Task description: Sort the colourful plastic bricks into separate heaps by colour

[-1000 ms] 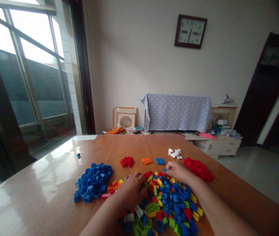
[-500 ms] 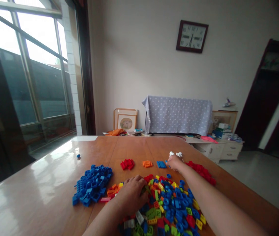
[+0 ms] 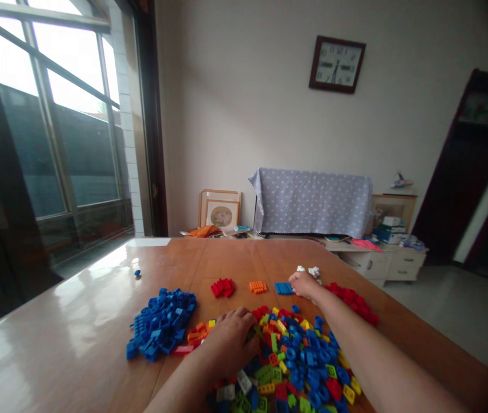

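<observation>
My right hand [image 3: 304,285] is at the right end of a short row of blue bricks [image 3: 284,288], its fingers pinched together on a blue brick that is mostly hidden by them. My left hand [image 3: 237,335] rests on the left side of a mixed pile of toy building bricks [image 3: 282,361], fingers bent and the thumb apart from them, with no held piece visible. Beyond the pile lie an orange brick group [image 3: 258,287] and a red brick group [image 3: 223,287]. Small white pieces [image 3: 313,271] sit just behind my right hand.
A heap of blue bricks [image 3: 161,324] lies left of my left hand, and red bricks [image 3: 353,304] lie beyond my right forearm. One blue piece [image 3: 137,273] stands alone on the wooden table [image 3: 75,338]. A cloth-covered object [image 3: 312,201] stands behind the table.
My right hand has closed in slightly on the blue row, and the blue piece at its fingertips now meets the row's right end. My left hand stays in place.
</observation>
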`<state>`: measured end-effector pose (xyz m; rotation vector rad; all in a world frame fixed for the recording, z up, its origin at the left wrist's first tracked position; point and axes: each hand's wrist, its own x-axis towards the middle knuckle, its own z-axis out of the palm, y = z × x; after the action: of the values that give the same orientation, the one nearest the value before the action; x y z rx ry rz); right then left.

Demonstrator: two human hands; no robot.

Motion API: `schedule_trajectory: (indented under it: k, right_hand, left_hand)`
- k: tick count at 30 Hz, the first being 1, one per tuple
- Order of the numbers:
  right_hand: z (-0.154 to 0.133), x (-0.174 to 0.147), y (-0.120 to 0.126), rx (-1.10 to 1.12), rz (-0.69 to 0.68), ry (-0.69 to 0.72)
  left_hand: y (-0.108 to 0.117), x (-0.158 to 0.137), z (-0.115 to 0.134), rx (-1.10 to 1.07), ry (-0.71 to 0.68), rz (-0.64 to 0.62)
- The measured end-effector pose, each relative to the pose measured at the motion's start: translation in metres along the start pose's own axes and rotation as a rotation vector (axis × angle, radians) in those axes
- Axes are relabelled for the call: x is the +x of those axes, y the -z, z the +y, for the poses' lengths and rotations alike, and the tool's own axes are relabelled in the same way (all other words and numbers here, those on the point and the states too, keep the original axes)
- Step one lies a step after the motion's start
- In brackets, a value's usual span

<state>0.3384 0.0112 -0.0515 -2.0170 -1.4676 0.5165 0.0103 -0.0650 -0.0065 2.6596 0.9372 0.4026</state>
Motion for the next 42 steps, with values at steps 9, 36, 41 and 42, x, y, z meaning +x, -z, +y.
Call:
schedule_trajectory:
  k: [9, 36, 41, 42]
  right_hand:
    - [-0.016, -0.025, 0.016, 0.003, -0.130, 0.069]
    - [-0.018, -0.066, 0.032, -0.063, -0.255, 0.262]
    - [-0.010, -0.078, 0.025, -0.080, -0.375, 0.244]
    - [-0.009, -0.080, 0.023, -0.082, -0.378, 0.245]
  left_hand:
    - [0.001, 0.001, 0.001, 0.007, 0.011, -0.004]
    - [-0.004, 0.001, -0.003, 0.020, 0.031, -0.005]
    - [-0.001, 0.001, 0.000, 0.029, 0.032, -0.028]
    - [-0.001, 0.000, 0.001, 0.029, 0.034, -0.028]
